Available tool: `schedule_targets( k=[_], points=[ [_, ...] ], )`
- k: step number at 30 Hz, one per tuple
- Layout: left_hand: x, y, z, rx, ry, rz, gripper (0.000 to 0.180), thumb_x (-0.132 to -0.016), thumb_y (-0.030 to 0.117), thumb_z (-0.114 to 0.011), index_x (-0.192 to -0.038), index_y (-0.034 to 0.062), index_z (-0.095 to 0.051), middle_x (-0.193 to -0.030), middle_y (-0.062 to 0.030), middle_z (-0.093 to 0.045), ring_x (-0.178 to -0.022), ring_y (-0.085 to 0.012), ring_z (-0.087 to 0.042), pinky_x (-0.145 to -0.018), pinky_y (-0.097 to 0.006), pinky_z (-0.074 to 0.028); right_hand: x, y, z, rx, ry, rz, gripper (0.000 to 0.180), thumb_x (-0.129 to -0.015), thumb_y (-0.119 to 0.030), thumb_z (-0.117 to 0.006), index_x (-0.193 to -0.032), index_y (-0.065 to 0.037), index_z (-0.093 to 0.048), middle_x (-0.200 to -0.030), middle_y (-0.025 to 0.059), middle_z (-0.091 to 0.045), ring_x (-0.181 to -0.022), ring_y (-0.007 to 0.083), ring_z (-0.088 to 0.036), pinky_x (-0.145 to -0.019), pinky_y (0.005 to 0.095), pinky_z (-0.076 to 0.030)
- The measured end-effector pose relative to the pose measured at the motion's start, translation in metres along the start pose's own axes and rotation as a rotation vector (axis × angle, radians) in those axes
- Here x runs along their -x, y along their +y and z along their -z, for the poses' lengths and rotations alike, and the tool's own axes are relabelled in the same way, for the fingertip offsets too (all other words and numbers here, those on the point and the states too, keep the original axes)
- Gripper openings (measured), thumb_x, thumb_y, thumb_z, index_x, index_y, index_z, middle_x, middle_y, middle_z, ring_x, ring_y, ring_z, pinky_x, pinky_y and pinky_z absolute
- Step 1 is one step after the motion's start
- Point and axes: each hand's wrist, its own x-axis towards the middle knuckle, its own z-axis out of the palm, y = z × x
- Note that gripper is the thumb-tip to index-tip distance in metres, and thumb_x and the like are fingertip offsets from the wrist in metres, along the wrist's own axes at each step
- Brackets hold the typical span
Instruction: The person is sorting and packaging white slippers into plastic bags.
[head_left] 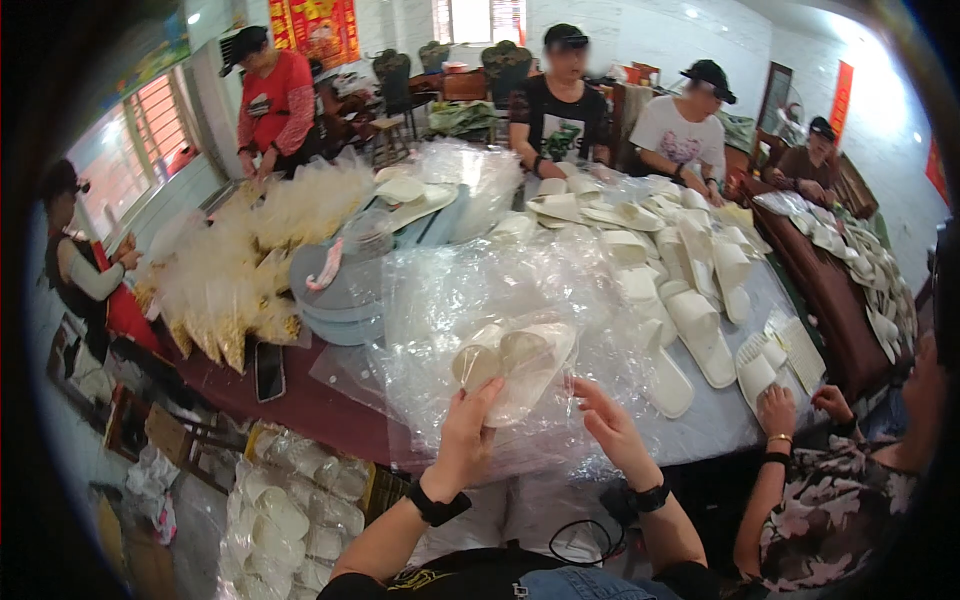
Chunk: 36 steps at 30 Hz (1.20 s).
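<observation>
The left hand (466,432) pinches the near edge of a clear, crinkled plastic bag (470,300) holding a pair of flat white fabric slippers (515,362), their long axis running up-right from the fingers; the right hand (612,425), fingers spread open, rests on the same bag; beyond lie loose white slippers (700,320) on the grey table (720,420).

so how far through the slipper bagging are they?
Done: a heap of bagged pairs sits by the person's left knee. In hand: the left hand holds a pair of white slippers inside a clear bag, the right hand is on the plastic. Left: many loose slippers spread across the table, so plenty remains.
</observation>
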Motion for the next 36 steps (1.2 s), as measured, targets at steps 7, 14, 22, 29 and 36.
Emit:
schedule_targets(
  k=[7,14,22,29,36],
  points=[
    [0.007,0.005,0.054,0.178,0.101,0.538,0.038,-0.095,0.001,-0.059,-0.133,0.0024,-0.058,-0.117,-0.0139,-0.068,-0.097,-0.0155,-0.066,-0.085,-0.026,-0.050,0.002,0.055,-0.014,1.339,0.001,0.200,0.065,-0.086,-0.022,-0.072,-0.147,-0.019,-0.053,-0.158,0.0117,-0.041,-0.142,0.0370,-0.037,-0.115,0.0525,-0.026],
    [0.047,0.023,0.126,1.042,0.571,0.458,0.034,-0.106,0.012,-0.052,-0.137,-0.0030,-0.051,-0.124,-0.0151,-0.066,-0.107,-0.0204,-0.067,-0.092,-0.035,-0.056,0.002,0.067,0.001,1.446,0.012,0.276,0.058,-0.086,-0.023,-0.070,-0.143,-0.016,-0.058,-0.159,0.0126,-0.040,-0.143,0.0382,-0.037,-0.116,0.0516,-0.026],
    [0.136,0.053,0.233,0.716,1.098,0.494,0.029,-0.104,0.014,-0.056,-0.129,-0.0015,-0.057,-0.121,-0.0151,-0.067,-0.107,-0.0246,-0.067,-0.094,-0.041,-0.056,0.000,0.066,-0.007,1.475,0.028,0.257,0.059,-0.085,-0.012,-0.066,-0.143,-0.017,-0.057,-0.160,0.0093,-0.040,-0.145,0.0352,-0.034,-0.117,0.0495,-0.024],
    [0.224,0.075,0.316,-0.134,1.350,0.398,0.024,-0.103,0.014,-0.058,-0.122,-0.0010,-0.061,-0.113,-0.0107,-0.070,-0.099,-0.0150,-0.064,-0.087,-0.033,-0.052,-0.001,0.073,0.000,1.485,0.058,0.258,0.056,-0.090,-0.016,-0.066,-0.144,-0.019,-0.056,-0.161,0.0053,-0.040,-0.146,0.0323,-0.034,-0.118,0.0472,-0.022],
    [0.339,0.042,0.332,-1.470,0.438,0.878,0.049,-0.093,-0.003,-0.050,-0.138,0.0140,-0.056,-0.143,-0.0060,-0.058,-0.132,-0.0275,-0.055,-0.115,-0.061,-0.025,0.003,0.076,0.005,1.490,0.056,0.279,0.054,-0.092,-0.014,-0.065,-0.145,-0.018,-0.055,-0.160,0.0061,-0.041,-0.146,0.0326,-0.034,-0.118,0.0476,-0.022]
  ],
)
